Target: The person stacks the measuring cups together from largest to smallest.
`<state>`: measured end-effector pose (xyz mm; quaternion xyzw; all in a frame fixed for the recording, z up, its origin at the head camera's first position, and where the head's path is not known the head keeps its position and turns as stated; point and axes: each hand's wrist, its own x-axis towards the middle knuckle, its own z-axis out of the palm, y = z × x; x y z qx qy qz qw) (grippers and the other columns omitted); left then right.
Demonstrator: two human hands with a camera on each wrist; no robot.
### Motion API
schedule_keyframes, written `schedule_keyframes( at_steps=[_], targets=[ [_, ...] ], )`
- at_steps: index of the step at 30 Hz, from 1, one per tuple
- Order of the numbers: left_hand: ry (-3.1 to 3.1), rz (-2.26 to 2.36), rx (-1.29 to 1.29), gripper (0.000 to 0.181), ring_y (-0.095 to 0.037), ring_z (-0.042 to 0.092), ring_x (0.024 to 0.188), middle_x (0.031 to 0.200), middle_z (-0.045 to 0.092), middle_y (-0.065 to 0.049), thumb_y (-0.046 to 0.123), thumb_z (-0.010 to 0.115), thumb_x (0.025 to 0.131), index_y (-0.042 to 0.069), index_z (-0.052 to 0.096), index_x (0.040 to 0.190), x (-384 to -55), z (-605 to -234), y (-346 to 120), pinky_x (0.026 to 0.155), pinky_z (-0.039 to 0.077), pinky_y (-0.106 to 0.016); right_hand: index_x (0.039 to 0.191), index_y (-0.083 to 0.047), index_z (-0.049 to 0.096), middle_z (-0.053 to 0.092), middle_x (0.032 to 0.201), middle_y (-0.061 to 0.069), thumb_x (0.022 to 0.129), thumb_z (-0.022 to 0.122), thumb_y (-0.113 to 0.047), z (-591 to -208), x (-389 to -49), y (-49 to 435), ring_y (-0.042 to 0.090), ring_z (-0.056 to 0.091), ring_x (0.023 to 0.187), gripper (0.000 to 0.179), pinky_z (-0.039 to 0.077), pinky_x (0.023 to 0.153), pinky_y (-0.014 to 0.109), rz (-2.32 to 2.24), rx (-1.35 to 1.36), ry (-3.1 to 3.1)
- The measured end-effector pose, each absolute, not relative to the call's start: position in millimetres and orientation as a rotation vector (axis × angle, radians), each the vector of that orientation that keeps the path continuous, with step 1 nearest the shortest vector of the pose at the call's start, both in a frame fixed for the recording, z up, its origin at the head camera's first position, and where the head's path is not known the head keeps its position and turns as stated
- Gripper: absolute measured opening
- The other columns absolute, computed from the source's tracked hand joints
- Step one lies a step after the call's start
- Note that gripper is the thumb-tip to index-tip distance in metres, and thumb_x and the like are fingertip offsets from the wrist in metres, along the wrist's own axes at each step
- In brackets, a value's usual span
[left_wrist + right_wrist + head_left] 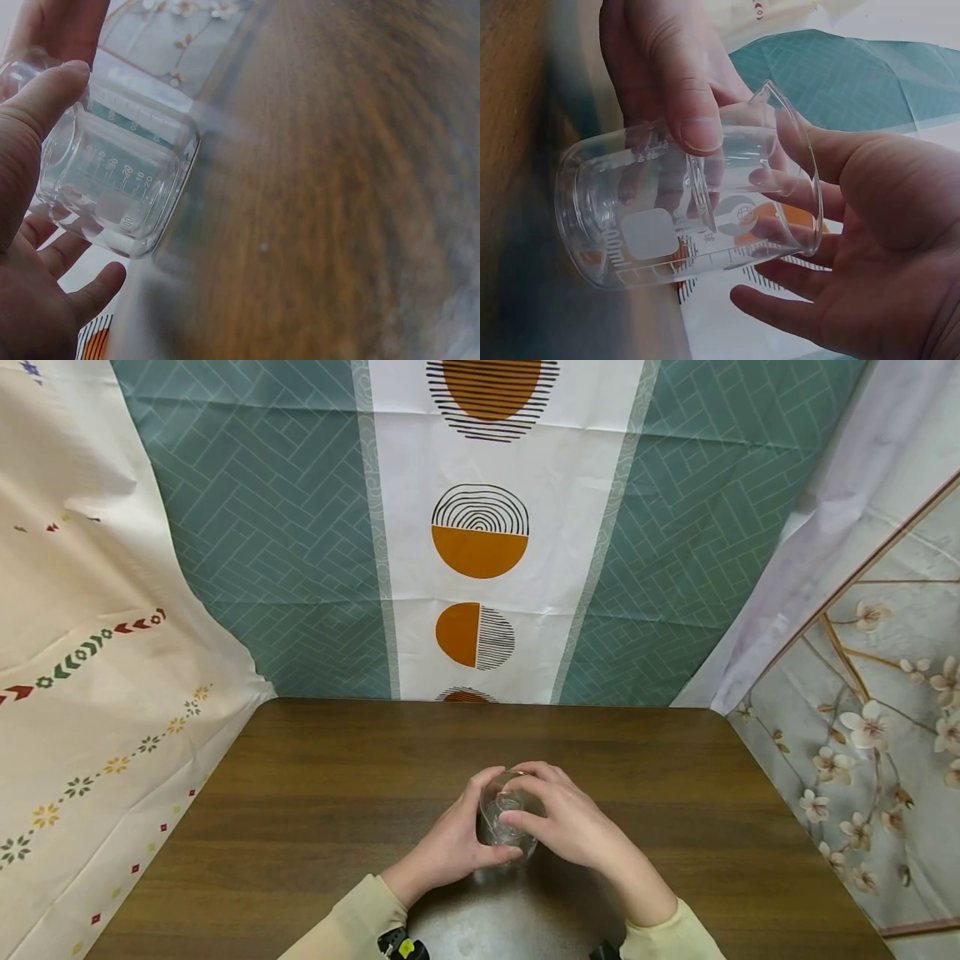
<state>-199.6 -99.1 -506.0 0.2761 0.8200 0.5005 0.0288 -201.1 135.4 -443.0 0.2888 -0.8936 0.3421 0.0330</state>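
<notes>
In the middle of the table, a clear glass beaker [651,234] stands upright, with white scale marks and a pouring lip. My left hand [453,843] holds it from the left side, thumb along the near wall and fingers round the far side. A smaller glass beaker [510,806] sits within its mouth, and its base shows partway down through the outer wall in the right wrist view. The fingers and thumb of my right hand [573,814] reach over the rim and pinch this smaller beaker. The left wrist view shows nested glass walls with numbered scales.
The brown wooden table [315,768] spreads out around the hands. Behind it hangs a teal and white patterned cloth [300,527]. A cream cloth [90,693] borders the left edge, and a floral cloth [862,777] borders the right.
</notes>
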Motion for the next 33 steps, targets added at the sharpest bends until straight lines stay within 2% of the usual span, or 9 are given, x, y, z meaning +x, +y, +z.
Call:
schedule_keyframes(
  at_steps=[2,6,11,20,30,33],
  targets=[
    [2.529,1.544,0.852,0.109,-0.023,0.059,0.134,0.154,0.053,-0.002,0.042,0.093,0.092,0.031,0.021,0.172,-200,-506,-99,0.105,0.053,-0.048,0.123,-0.037,0.076,0.058,0.152,-0.003,0.103,0.072,-0.062,-430,-196,132,0.029,0.052,0.144,0.033,0.051,0.103,0.066,1.085,0.858,-2.809],
    [2.536,1.538,0.852,0.109,-0.023,0.059,0.133,0.154,0.053,-0.001,0.043,0.093,0.091,0.033,0.021,0.172,-200,-506,-99,0.106,0.052,-0.049,0.124,-0.031,0.077,0.058,0.154,0.002,0.103,0.077,-0.053,-419,-193,129,0.032,0.051,0.146,0.030,0.050,0.107,0.063,1.066,0.833,-2.889],
    [2.539,1.533,0.854,0.108,-0.022,0.060,0.132,0.154,0.053,0.000,0.043,0.093,0.091,0.034,0.021,0.171,-200,-507,-99,0.106,0.052,-0.049,0.125,-0.028,0.077,0.058,0.152,0.002,0.103,0.080,-0.045,-419,-193,129,0.030,0.050,0.146,0.028,0.050,0.108,0.060,1.020,0.833,-2.925],
    [2.523,1.543,0.855,0.109,-0.022,0.060,0.131,0.155,0.052,0.001,0.044,0.093,0.091,0.030,0.021,0.172,-200,-507,-99,0.104,0.054,-0.046,0.126,-0.029,0.077,0.058,0.151,0.003,0.103,0.078,-0.047,-419,-195,132,0.031,0.050,0.144,0.029,0.049,0.108,0.060,1.070,0.871,-2.894],
    [2.506,1.557,0.843,0.108,-0.021,0.060,0.129,0.153,0.052,0.000,0.044,0.093,0.092,0.043,0.019,0.170,-200,-506,-99,0.103,0.054,-0.044,0.126,-0.028,0.077,0.057,0.154,0.007,0.104,0.078,-0.046,-422,-196,133,0.034,0.048,0.147,0.029,0.048,0.110,0.063,1.074,0.896,-2.903],
    [2.500,1.561,0.842,0.108,-0.022,0.060,0.130,0.153,0.052,0.000,0.044,0.093,0.092,0.043,0.019,0.170,-200,-507,-99,0.103,0.054,-0.044,0.126,-0.029,0.077,0.056,0.155,0.008,0.104,0.078,-0.046,-422,-198,133,0.035,0.047,0.148,0.028,0.047,0.110,0.064,1.085,0.892,-2.919]
  ],
)
